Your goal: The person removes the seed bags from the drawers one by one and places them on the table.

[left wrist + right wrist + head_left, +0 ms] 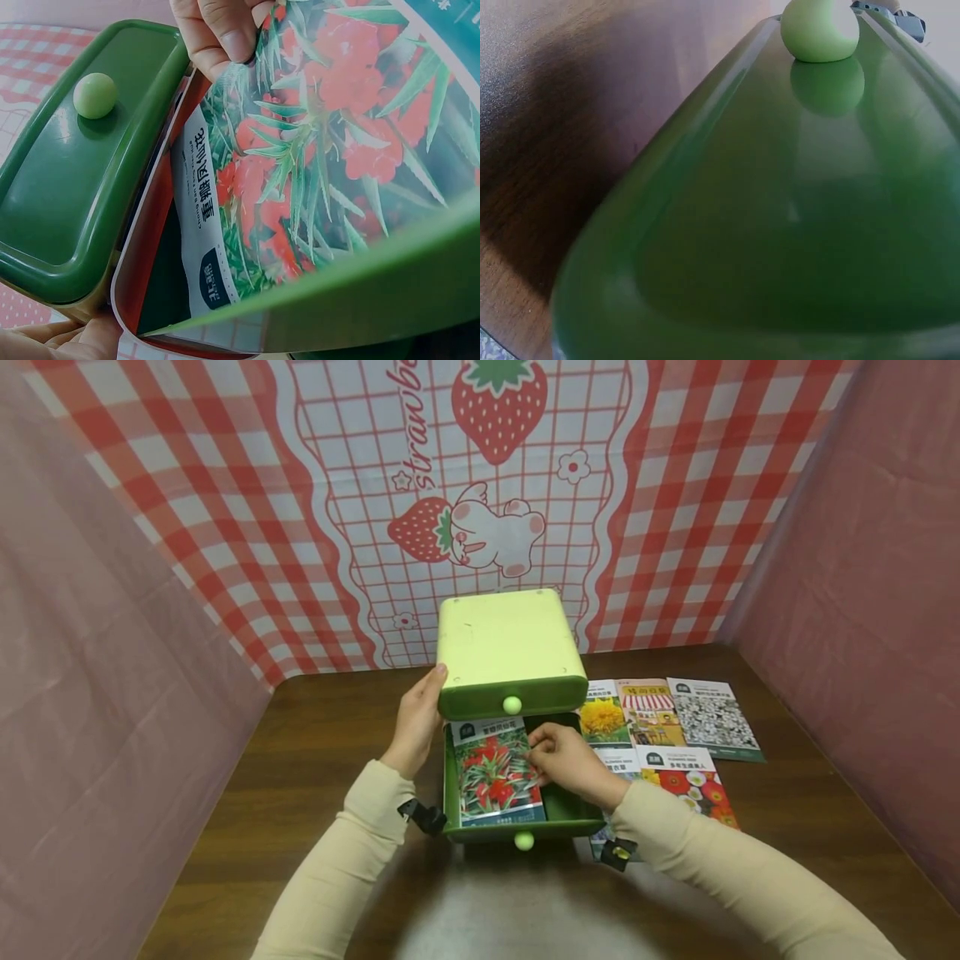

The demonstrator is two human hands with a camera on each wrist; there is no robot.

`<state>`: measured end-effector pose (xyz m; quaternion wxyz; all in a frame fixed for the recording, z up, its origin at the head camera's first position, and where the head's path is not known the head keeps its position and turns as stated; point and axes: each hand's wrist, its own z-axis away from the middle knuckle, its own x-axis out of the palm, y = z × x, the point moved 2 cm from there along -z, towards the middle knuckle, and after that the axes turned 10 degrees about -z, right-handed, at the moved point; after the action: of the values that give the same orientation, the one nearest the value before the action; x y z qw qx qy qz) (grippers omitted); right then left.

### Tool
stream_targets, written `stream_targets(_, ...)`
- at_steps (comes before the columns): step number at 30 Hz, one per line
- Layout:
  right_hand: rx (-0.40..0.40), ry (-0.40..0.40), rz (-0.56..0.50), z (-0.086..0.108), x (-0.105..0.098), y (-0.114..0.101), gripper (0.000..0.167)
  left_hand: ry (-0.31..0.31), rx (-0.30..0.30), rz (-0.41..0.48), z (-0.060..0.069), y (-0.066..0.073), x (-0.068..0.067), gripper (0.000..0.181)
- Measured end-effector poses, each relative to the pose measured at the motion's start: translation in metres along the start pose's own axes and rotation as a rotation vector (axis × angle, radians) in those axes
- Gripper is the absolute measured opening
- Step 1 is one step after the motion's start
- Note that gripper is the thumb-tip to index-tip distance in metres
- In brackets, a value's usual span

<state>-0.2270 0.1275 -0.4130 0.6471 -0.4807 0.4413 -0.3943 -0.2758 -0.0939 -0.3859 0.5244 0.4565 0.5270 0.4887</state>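
A small cabinet with a pale green top (510,639) stands near the back of the table, its upper green drawer front (45,161) closed. Below it, the lower drawer (525,833) is pulled out. Inside lies a seed packet (491,777) with red flowers, on the drawer's left side. My right hand (570,764) reaches into the drawer and pinches the packet's right edge. Against the cabinet's left side rests my left hand (416,722), fingers extended toward the top corner. The right wrist view shows mostly the drawer front (780,225) and its round knob (821,30).
Several more seed packets lie on the table right of the cabinet, among them one with white flowers (716,718) and one with red and white flowers (693,781). A checked strawberry cloth (360,527) hangs behind, and pink cloth (862,610) walls both sides.
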Motion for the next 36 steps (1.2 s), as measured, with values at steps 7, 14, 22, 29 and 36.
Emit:
stream_targets(7, 0.001, 0.016, -0.056, 0.0, -0.004, -0.002, 0.022, -0.005, 0.009, 0.003, 0.0, 0.0, 0.0, 0.061)
stream_targets(14, 0.022, 0.008, -0.1, 0.0, -0.011, -0.006, 0.024, -0.031, 0.019, -0.006, 0.001, 0.0, 0.0, 0.062)
stream_targets(22, 0.104, -0.015, -0.183, 0.006, -0.019, -0.009, 0.027, -0.031, 0.024, -0.014, 0.001, -0.001, -0.001, 0.06)
stream_targets(29, 0.163, -0.015, -0.218, 0.017, -0.03, -0.012, 0.033, -0.023, 0.024, -0.02, 0.001, -0.001, -0.001, 0.059)
stream_targets(36, 0.174, -0.03, -0.192, 0.026, -0.042, -0.009, 0.041, -0.009, 0.017, -0.024, 0.001, -0.001, -0.001, 0.059)
